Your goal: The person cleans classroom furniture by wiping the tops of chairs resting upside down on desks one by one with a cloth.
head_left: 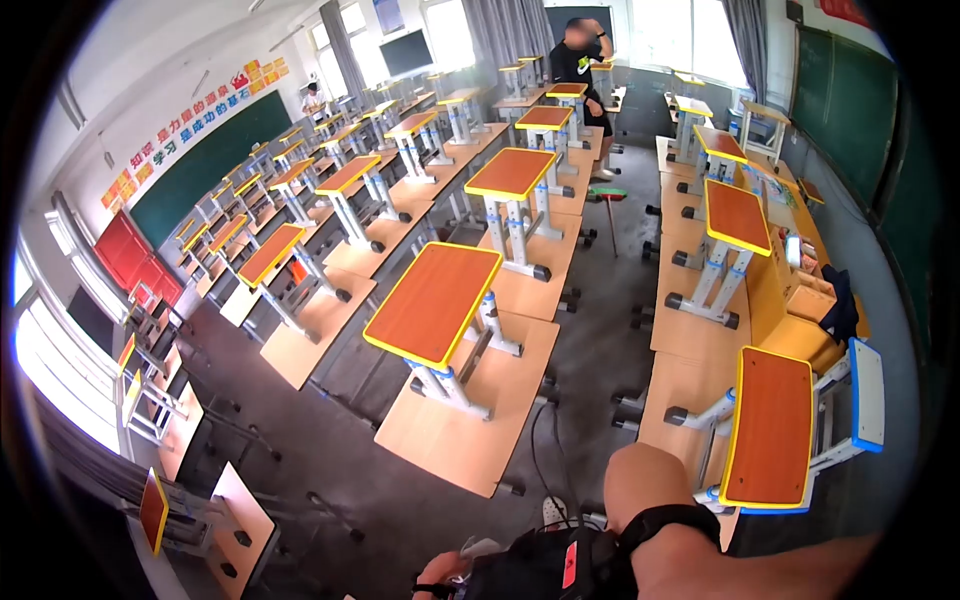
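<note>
At the bottom edge, my left hand [442, 570] is partly cut off, its fingers curled beside something pale that I cannot make out. A dark band circles that wrist. My right hand [648, 478] is bent downward in front of my body, with a black band [670, 522] on its wrist; its fingers are hidden. Between the hands is a black bag or garment [540, 568] with a red tag [570, 565]. Nearest my right hand is an upturned stool [768, 428] with a brown seat and yellow rim, resting on a desk.
Rows of wooden desks [435, 440] carry stools [435, 300]. A dark cable [540, 465] trails over the grey floor [330, 440]. Boxes [808, 298] and dark cloth [842, 305] lie at the right. A person [575, 70] stands in the far aisle near a green-headed broom [606, 194]; another person [313, 100] is at the back.
</note>
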{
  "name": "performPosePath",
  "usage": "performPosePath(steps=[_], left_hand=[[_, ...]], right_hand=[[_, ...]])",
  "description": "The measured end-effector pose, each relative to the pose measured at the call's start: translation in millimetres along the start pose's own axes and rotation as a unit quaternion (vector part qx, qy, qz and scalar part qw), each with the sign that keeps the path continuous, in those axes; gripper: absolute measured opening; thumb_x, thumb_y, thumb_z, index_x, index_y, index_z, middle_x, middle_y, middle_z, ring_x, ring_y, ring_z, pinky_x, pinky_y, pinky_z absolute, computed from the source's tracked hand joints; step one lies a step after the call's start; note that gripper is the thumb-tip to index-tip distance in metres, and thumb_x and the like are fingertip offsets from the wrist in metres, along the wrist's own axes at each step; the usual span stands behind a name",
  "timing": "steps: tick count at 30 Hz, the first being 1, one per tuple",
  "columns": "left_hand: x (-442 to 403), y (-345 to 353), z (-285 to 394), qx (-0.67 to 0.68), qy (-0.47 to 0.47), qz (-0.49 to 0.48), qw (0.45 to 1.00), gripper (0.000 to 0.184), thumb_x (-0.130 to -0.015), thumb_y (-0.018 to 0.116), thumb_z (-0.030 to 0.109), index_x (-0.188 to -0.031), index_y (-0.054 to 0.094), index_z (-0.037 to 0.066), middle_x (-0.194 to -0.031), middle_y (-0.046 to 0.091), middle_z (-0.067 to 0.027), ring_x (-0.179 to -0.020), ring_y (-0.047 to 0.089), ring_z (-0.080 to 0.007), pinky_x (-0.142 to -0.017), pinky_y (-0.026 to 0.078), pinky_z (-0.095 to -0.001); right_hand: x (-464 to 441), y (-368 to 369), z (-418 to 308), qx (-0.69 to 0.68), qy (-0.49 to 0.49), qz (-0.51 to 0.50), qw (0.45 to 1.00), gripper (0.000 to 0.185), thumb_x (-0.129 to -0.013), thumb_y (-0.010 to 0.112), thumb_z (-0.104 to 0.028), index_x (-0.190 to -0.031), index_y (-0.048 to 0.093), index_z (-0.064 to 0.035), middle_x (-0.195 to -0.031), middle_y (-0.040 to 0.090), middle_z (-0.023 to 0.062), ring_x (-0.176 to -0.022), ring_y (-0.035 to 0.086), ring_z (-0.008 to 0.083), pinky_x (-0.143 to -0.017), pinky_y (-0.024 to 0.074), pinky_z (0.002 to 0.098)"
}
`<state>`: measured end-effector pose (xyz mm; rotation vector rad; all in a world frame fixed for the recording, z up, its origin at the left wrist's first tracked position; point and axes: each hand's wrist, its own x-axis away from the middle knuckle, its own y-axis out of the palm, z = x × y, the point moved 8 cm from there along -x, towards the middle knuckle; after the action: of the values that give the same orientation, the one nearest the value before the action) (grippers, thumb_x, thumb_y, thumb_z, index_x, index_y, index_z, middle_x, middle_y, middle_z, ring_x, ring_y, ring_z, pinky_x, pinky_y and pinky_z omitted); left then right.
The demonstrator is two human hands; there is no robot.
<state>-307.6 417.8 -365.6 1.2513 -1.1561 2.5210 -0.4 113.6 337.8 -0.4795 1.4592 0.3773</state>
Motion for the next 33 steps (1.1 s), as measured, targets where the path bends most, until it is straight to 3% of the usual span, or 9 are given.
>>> performPosePath(steps=[5,19,27,33], left_hand=[[29,-25,37,-0.013,-0.012,0.024,1.000,0.044,-0.095,0.059,0.042,-0.102,0.071,0.000,-0.096,0.071,-0.0274,-0.097,0.068,-0.0452,-0.084,0.054,-0.0533],[12,-9,34,0.023,-0.009,0.003,1.000,0.043,-0.095,0.061,0.041,-0.107,0.070,0.001,-0.101,0.071,-0.0261,-0.099,0.068,-0.0443,-0.083,0.053,-0.0510],[12,-62,90,-0.006,-0.009,0.059,0.998,0.044,-0.094,0.058,0.040,-0.100,0.069,-0.002,-0.099,0.070,-0.0297,-0.099,0.067,-0.0468,-0.086,0.052,-0.0556],[15,-99,126,0.027,-0.002,0.082,0.996,0.042,-0.095,0.060,0.039,-0.105,0.065,-0.001,-0.099,0.070,-0.0292,-0.098,0.066,-0.0480,-0.084,0.052,-0.0549]], right_hand=[[-4,0,6,-0.014,-0.008,0.003,1.000,0.027,-0.079,0.077,-0.021,-0.102,0.076,-0.0071,-0.073,0.068,-0.0013,-0.061,0.063,0.0101,-0.062,0.0475,0.0234],[-4,-25,1,-0.034,-0.048,0.012,0.998,0.028,-0.078,0.077,-0.018,-0.103,0.075,-0.0053,-0.072,0.067,0.0003,-0.061,0.062,0.0112,-0.061,0.0471,0.0242],[-11,-50,-9,-0.045,-0.081,0.028,0.995,0.028,-0.077,0.077,-0.017,-0.103,0.075,-0.0043,-0.071,0.066,0.0011,-0.061,0.062,0.0118,-0.060,0.0468,0.0246],[-11,-60,-17,-0.061,-0.102,0.042,0.992,0.029,-0.077,0.077,-0.016,-0.103,0.074,-0.0035,-0.071,0.066,0.0018,-0.061,0.062,0.0123,-0.059,0.0466,0.0249]])
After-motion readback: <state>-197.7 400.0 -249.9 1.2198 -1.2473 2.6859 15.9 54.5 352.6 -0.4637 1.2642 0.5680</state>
